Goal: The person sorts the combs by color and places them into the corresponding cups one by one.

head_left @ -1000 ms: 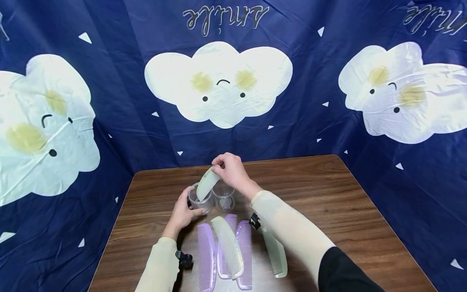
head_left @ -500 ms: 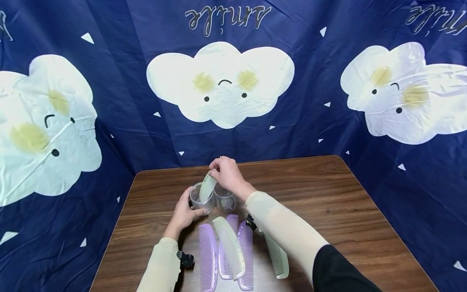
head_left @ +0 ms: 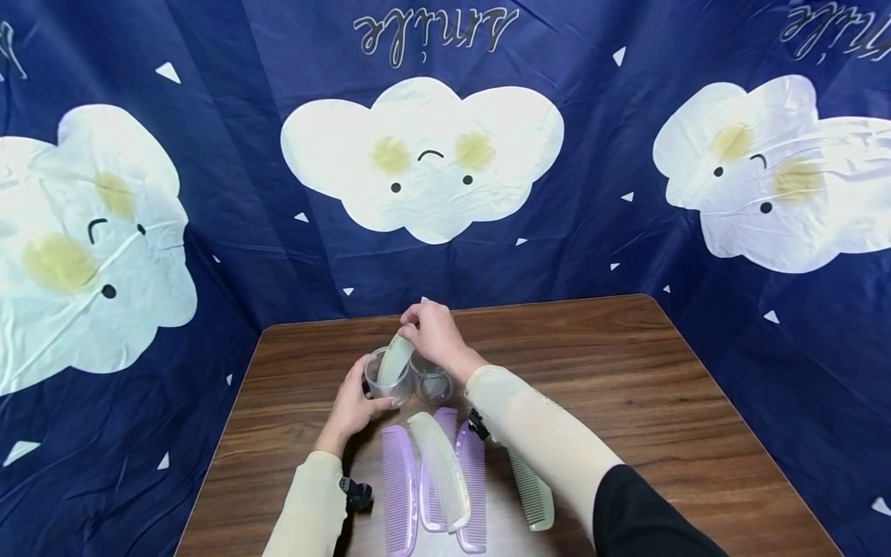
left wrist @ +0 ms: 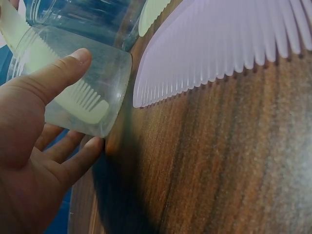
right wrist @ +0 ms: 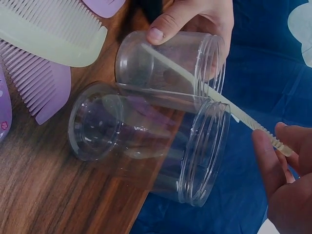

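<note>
Two clear jars stand side by side near the back of the table. Around the left jar (left wrist: 92,63) curls my left hand (head_left: 353,404), thumb on the near side and fingers on the far side. My right hand (head_left: 435,334) pinches the upper end of a pale green comb (right wrist: 183,73), which leans with its lower end inside that jar. In the left wrist view the comb's tip lies close to the jar's bottom. The right jar (right wrist: 146,141) has nothing visible inside and no hand on it.
Nearer me lie several purple combs (head_left: 399,491), with a pale green comb (head_left: 440,472) across them. Another green comb (head_left: 532,491) lies right of these, partly under my right forearm. A blue cloth with white clouds (head_left: 421,158) hangs behind the table (head_left: 626,387).
My right hand has moved slightly down and left, and the comb it pinches sits lower and steeper in the left jar. The left hand keeps its grip on the jar.
</note>
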The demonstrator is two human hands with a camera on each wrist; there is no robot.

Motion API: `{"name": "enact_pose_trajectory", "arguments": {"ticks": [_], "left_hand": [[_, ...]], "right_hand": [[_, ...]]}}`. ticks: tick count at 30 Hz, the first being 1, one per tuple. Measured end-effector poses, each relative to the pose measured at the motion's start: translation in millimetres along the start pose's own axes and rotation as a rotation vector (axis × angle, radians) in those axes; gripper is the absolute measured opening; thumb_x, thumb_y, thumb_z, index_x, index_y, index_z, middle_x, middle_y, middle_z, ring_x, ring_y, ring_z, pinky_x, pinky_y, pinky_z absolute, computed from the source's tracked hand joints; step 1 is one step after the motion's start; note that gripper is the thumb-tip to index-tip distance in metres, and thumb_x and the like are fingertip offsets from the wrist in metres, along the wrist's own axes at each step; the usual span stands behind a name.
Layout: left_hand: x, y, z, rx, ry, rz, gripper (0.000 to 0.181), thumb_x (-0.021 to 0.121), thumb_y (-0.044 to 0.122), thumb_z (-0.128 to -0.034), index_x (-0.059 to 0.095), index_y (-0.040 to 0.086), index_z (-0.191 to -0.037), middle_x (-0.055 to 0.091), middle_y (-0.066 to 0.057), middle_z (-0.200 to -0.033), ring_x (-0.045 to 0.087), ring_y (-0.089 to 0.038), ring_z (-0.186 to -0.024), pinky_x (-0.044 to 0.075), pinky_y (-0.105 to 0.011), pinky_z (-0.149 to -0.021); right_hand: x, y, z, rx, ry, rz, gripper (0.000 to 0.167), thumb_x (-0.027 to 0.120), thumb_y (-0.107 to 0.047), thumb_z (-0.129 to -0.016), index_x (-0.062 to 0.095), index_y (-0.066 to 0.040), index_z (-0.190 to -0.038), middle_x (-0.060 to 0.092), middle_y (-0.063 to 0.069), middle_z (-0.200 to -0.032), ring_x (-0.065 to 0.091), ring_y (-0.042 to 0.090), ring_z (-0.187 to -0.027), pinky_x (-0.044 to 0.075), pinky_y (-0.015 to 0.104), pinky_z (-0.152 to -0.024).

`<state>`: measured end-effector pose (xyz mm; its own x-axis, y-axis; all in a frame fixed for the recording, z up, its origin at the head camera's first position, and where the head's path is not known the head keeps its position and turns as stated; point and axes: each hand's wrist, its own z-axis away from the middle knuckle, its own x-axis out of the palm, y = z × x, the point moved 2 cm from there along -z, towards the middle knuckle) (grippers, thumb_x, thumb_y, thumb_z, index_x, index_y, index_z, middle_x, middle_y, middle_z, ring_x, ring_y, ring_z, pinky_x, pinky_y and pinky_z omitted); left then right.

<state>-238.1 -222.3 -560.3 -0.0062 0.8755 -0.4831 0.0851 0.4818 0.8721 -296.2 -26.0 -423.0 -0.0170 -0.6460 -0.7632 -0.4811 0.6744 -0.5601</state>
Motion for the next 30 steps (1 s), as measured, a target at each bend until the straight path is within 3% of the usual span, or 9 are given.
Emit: {"name": "enact_pose_trajectory", "arguments": {"ticks": [18, 30], "left_hand": [[2.1, 0.6, 1.2, -0.014, -0.008, -0.003, 0.098, 0.092, 0.005, -0.0734, 0.036, 0.011, -0.154, 0.043, -0.020, -0.150, 0.048, -0.038, -0.138, 0.055, -0.051, -0.102], [0.0, 2.4, 1.3, -0.032, -0.013, -0.020, 0.100, 0.092, 0.009, -0.0753, 0.033, 0.012, -0.156, 0.039, -0.021, -0.154, 0.046, -0.039, -0.141, 0.055, -0.052, -0.103]], "right_hand": [[2.8, 7.5, 1.9, 0.080, -0.029, 0.019, 0.011, 0.078, -0.014, -0.089, 0.079, -0.011, -0.100, 0.074, 0.003, -0.097, 0.069, 0.019, -0.094, 0.058, 0.030, -0.082], [-5.6, 8.6, 1.5, 0.030, -0.018, 0.011, 0.019, 0.082, -0.024, -0.088, 0.078, -0.009, -0.100, 0.074, -0.001, -0.092, 0.067, 0.015, -0.086, 0.057, 0.028, -0.079]]}}
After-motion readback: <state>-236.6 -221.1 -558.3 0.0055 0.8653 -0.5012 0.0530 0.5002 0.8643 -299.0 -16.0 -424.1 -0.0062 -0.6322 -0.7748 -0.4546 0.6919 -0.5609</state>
